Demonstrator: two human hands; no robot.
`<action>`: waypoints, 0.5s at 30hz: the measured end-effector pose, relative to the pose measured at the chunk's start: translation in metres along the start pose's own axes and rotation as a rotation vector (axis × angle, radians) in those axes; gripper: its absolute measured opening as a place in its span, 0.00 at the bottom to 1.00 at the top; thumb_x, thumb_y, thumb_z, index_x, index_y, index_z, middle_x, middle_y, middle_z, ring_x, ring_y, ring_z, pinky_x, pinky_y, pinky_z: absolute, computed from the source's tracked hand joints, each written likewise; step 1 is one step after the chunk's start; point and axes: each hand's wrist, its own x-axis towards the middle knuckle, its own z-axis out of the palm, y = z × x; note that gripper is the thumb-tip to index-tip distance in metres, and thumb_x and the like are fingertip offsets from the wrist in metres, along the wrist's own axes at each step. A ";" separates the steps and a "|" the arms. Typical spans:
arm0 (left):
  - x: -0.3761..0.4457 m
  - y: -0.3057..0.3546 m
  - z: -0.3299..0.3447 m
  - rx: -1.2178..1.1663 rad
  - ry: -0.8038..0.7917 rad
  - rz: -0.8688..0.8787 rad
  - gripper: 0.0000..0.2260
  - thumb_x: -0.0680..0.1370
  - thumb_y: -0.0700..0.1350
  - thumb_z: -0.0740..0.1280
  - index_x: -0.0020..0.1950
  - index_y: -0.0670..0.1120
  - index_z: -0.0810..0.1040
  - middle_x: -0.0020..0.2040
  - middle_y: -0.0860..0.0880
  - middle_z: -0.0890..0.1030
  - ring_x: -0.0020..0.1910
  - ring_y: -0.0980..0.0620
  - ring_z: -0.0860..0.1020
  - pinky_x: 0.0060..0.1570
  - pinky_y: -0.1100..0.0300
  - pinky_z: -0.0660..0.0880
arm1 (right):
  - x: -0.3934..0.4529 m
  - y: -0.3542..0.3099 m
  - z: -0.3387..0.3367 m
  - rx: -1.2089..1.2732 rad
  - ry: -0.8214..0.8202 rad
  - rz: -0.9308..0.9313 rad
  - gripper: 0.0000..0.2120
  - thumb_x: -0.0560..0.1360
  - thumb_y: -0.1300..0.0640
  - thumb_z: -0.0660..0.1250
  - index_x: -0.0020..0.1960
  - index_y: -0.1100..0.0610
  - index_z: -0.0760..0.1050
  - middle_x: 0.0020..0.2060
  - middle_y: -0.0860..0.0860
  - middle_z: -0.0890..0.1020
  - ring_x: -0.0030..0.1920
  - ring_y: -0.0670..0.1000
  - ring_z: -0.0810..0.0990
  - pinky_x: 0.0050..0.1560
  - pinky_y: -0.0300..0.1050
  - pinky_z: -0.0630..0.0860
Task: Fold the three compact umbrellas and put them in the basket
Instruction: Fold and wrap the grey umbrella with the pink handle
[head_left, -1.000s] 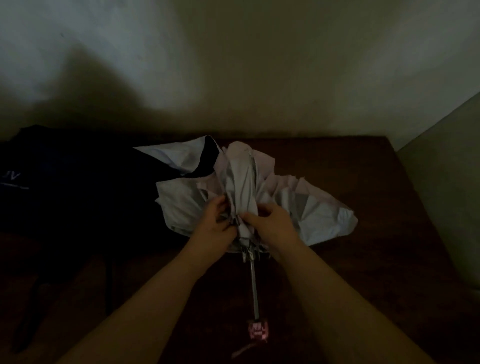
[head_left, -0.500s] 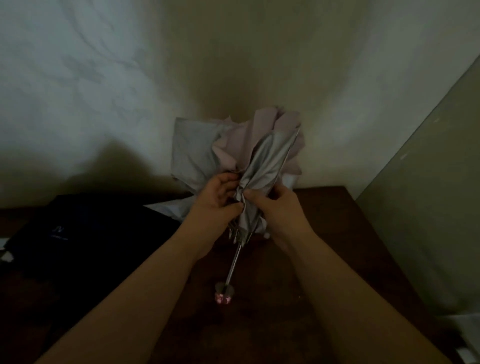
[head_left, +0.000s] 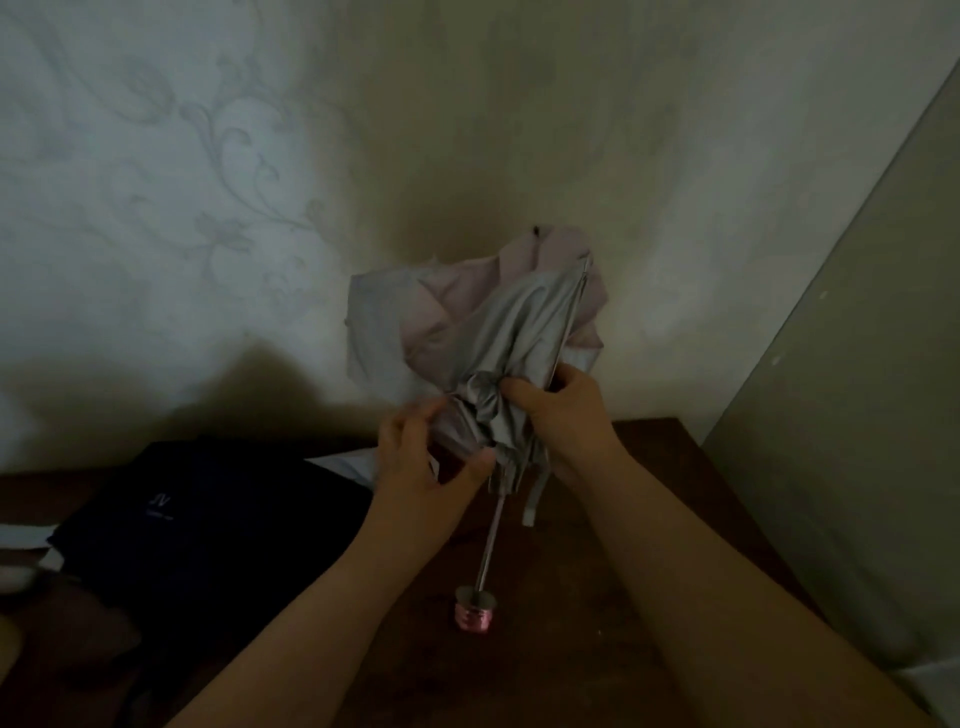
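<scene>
A pale pink and silver umbrella (head_left: 498, 332) is held upright above the table, its canopy loose and crumpled. Its metal shaft runs down to a pink handle (head_left: 474, 616) that hangs just over the wood. My right hand (head_left: 563, 410) grips the gathered cloth and ribs near the canopy's lower end. My left hand (head_left: 415, 462) is at the left side of the bundle, fingers curled on a fold of cloth. A dark navy umbrella (head_left: 208, 519) lies spread on the table to the left. No basket is in view.
The dark wooden table (head_left: 597, 597) stands against a pale patterned wall (head_left: 208, 208). A grey panel (head_left: 857, 415) rises along the table's right side. A strip of white cloth (head_left: 343, 462) shows behind the navy umbrella.
The umbrella was lifted off the table and stood upright, handle down. Since half a second ago my right hand has bunched the canopy tighter, and my left hand has slid lower on the left side.
</scene>
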 end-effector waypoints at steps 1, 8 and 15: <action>0.001 0.003 0.001 -0.031 -0.011 -0.050 0.33 0.70 0.55 0.71 0.70 0.52 0.61 0.63 0.53 0.61 0.63 0.55 0.64 0.61 0.58 0.68 | -0.001 -0.001 0.001 0.022 -0.015 0.005 0.13 0.73 0.63 0.71 0.56 0.60 0.74 0.48 0.54 0.82 0.48 0.53 0.83 0.46 0.45 0.82; 0.008 0.025 0.002 -0.603 -0.200 -0.210 0.22 0.74 0.43 0.70 0.66 0.51 0.71 0.61 0.53 0.79 0.59 0.55 0.77 0.60 0.59 0.73 | -0.015 0.004 0.010 0.066 -0.145 0.015 0.14 0.73 0.58 0.72 0.57 0.56 0.76 0.49 0.49 0.83 0.47 0.47 0.83 0.45 0.41 0.81; 0.006 0.017 -0.003 -0.844 -0.126 -0.331 0.16 0.75 0.40 0.67 0.62 0.50 0.75 0.57 0.51 0.81 0.54 0.52 0.81 0.52 0.56 0.79 | -0.015 0.004 -0.003 -0.311 -0.222 -0.050 0.23 0.72 0.52 0.72 0.65 0.55 0.74 0.58 0.50 0.80 0.57 0.50 0.79 0.59 0.47 0.78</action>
